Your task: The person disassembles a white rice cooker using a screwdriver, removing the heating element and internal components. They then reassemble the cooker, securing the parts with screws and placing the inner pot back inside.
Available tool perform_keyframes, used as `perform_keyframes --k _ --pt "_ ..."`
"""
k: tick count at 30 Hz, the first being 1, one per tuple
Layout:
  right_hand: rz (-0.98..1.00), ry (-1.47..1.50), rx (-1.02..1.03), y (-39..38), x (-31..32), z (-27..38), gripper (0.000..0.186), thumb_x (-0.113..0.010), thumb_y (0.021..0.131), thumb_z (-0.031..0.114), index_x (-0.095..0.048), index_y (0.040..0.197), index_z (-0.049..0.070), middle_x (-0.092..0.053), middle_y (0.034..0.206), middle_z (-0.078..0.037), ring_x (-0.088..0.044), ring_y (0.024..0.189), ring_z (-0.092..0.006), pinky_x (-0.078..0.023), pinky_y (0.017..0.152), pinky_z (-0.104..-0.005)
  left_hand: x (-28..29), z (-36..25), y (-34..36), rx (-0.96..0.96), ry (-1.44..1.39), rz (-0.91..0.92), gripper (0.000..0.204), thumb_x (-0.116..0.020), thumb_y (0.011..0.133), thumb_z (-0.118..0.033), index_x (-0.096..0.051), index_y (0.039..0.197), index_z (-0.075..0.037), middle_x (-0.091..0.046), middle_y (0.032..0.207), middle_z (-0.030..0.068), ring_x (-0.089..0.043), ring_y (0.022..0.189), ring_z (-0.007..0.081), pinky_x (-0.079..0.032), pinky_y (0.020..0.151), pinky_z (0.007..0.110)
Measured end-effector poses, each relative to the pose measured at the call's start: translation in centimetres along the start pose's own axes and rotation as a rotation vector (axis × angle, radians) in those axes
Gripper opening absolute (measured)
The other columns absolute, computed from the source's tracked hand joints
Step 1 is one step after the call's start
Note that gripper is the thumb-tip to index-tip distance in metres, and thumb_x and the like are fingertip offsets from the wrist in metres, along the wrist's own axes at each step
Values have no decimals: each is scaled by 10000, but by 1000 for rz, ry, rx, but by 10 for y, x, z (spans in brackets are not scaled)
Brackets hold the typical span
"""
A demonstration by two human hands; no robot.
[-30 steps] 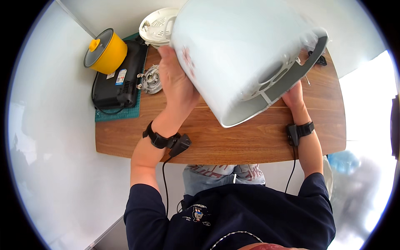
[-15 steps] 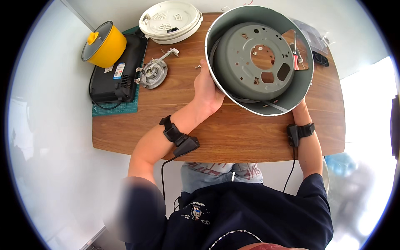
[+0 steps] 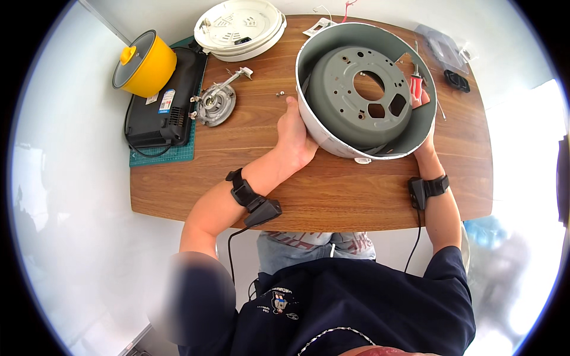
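Note:
Tilted over the table is a rice cooker housing (image 3: 362, 151), white outside with a grey, hole-punched metal inner shell (image 3: 368, 89). My left hand (image 3: 295, 133) grips its left side, thumb up along the outer wall. My right hand (image 3: 426, 147) is at its right side, mostly hidden behind the wall. A red-and-white screwdriver handle (image 3: 415, 86) shows through an opening in the right wall, with what looks like a fingertip beside it; whether my right hand holds it I cannot make out. Small screws (image 3: 281, 94) lie left of the housing.
A round heating plate (image 3: 217, 107) with a metal arm lies to the left. Behind it sits a white round plastic base (image 3: 237, 29). A yellow pot (image 3: 151, 68) rests on a black appliance (image 3: 151, 121) over a green mat (image 3: 184, 151). A clear plastic box (image 3: 442, 47) stands back right.
The housing has moved down slightly and tipped, showing more of its white outer wall and a small tab underneath. A white bracket with wires behind it has come into view.

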State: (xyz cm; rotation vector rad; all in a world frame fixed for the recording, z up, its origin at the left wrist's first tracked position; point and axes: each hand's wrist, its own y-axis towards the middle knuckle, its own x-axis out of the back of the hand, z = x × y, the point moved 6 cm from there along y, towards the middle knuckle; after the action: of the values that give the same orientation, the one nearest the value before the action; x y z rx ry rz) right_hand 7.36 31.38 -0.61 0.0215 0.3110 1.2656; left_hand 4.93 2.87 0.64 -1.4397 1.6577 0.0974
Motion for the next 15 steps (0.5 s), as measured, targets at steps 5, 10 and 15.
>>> perform_keyframes --k 5,10,15 --pt "-91 -82 88 -4 -4 6 374 -586 1075 232 -570 1370 2 -679 1192 -58 -629 1043 -113 -509 931 -289 7 3 10 -4 -25 -2 534 -218 1153 -406 -493 1419 -33 -547 1445 104 -544 1306 231 -450 1127 436" --pt "-96 -57 63 -2 1 0 377 -589 1074 220 -554 1386 11 -675 1186 -50 -628 1041 -113 -509 929 -294 8 -8 16 -189 83 73 303 -463 1100 -186 -600 1293 4 -644 1312 78 -603 1193 179 -482 1047 347" --pt "-101 -69 56 0 6 -4 354 -578 1078 200 -548 1381 20 -667 1189 -41 -621 1061 -112 -501 939 -291 3 -20 20 -313 177 58 304 -417 1101 -115 -601 1294 30 -663 1260 93 -625 1117 155 -506 993 327"
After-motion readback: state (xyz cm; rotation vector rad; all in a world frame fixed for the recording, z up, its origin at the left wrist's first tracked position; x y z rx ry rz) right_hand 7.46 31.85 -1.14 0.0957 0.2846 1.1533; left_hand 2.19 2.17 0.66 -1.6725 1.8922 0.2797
